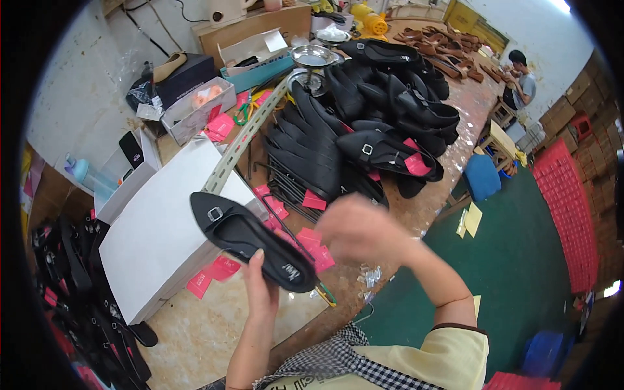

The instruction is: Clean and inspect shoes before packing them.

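"Why is the shoe held mid-frame like that?"
"The left hand grips it, thumb on the edge, probably to keep its inside facing up. The right hand is blurred; I can't tell its grasp."
"Counts?"
"One shoe held, one bottle at left; the shoe pile, upper middle, overlaps too much to count."

Black pointed shoe (square silvery buckle), aslant in the left hand
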`<state>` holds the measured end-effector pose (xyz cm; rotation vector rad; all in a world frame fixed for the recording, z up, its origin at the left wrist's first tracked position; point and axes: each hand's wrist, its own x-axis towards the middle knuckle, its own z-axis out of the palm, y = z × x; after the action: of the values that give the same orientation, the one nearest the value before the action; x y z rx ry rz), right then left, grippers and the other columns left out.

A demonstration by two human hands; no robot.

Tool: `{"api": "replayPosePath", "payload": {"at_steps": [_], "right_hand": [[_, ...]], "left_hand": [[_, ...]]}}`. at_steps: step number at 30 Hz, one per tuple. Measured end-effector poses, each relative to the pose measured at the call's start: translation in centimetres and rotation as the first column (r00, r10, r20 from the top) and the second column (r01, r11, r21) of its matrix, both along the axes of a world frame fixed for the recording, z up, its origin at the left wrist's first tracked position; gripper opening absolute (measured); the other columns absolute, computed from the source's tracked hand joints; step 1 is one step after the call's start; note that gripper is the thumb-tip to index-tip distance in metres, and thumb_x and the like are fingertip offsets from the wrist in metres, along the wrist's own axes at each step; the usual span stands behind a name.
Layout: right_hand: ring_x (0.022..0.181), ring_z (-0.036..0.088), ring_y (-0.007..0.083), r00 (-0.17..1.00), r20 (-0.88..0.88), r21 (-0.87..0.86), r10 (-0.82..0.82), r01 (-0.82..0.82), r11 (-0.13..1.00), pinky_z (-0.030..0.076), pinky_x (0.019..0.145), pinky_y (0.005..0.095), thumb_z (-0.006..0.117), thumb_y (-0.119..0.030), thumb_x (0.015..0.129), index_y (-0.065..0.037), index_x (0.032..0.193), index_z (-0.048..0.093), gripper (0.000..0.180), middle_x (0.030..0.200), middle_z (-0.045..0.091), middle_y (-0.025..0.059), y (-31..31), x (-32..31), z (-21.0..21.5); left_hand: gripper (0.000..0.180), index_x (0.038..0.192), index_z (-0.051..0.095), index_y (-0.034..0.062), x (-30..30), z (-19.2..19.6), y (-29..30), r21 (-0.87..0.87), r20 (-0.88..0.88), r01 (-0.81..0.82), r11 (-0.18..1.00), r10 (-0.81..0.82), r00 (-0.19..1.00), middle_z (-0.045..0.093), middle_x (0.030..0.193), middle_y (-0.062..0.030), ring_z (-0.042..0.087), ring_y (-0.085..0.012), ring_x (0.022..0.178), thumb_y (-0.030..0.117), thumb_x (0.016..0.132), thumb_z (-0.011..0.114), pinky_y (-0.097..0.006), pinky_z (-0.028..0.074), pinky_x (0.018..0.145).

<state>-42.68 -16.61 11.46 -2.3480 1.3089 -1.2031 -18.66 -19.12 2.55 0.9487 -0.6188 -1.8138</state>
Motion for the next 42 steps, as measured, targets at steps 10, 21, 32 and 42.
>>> {"api": "replayPosePath", "payload": {"at_steps": [10, 21, 32, 42], "right_hand": [[0.081, 0.063, 0.0208, 0.332, -0.520, -0.381, -0.787, 0.735, 0.561, 0.042, 0.069, 0.0371, 0.066, -0.024, 0.084, -0.016, 0.093, 0.074, 0.014, 0.081, 0.067, 0.0019, -3.5, -22.1, -6.3], [0.076, 0.066, 0.0339, 0.887, -0.142, 0.209, -0.440, 0.462, 0.862, 0.053, 0.068, 0.0415, 0.068, -0.012, 0.082, -0.004, 0.096, 0.067, 0.016, 0.082, 0.065, 0.0172, 4.3, 3.8, -2.9], [0.078, 0.068, 0.0287, 0.407, -0.845, -0.047, -0.348, 0.591, 0.806, 0.049, 0.089, 0.0416, 0.073, -0.032, 0.075, -0.009, 0.082, 0.075, 0.024, 0.076, 0.069, 0.0119, -1.8, -6.6, -6.6], [0.062, 0.062, 0.0266, 0.883, -0.439, 0.016, -0.164, 0.190, 0.982, 0.047, 0.054, 0.0385, 0.065, -0.012, 0.082, -0.008, 0.086, 0.068, 0.007, 0.069, 0.061, 0.0080, 8.8, 13.4, 2.1]], "left_hand": [[0.061, 0.131, 0.046, -0.0035, 9.3, 0.1, 5.8, -0.089, 0.251, 0.091, 0.992, -0.066, 0.966, 0.061, 0.120, -0.0219, 0.065, -0.0305, 0.102, 0.037, 0.086, 0.052, -0.040, 0.057, 0.083], [0.057, 0.129, 0.051, -0.0024, 17.7, -3.1, 13.0, 0.044, 0.255, -0.250, 0.967, 0.231, 0.939, 0.064, 0.117, -0.0162, 0.065, -0.0239, 0.097, 0.038, 0.090, 0.050, -0.036, 0.054, 0.085], [0.059, 0.137, 0.046, -0.0015, 23.6, -6.5, 15.1, 0.014, 0.473, -0.395, 0.919, 0.342, 0.812, 0.055, 0.132, -0.0138, 0.053, -0.0236, 0.121, 0.041, 0.096, 0.051, -0.034, 0.040, 0.104], [0.046, 0.124, 0.056, -0.0029, 23.9, -3.2, 15.6, -0.193, 0.902, -0.061, 0.979, 0.201, 0.381, 0.066, 0.079, -0.0158, 0.061, -0.0220, 0.065, 0.031, 0.093, 0.063, -0.033, 0.048, 0.062]]}}
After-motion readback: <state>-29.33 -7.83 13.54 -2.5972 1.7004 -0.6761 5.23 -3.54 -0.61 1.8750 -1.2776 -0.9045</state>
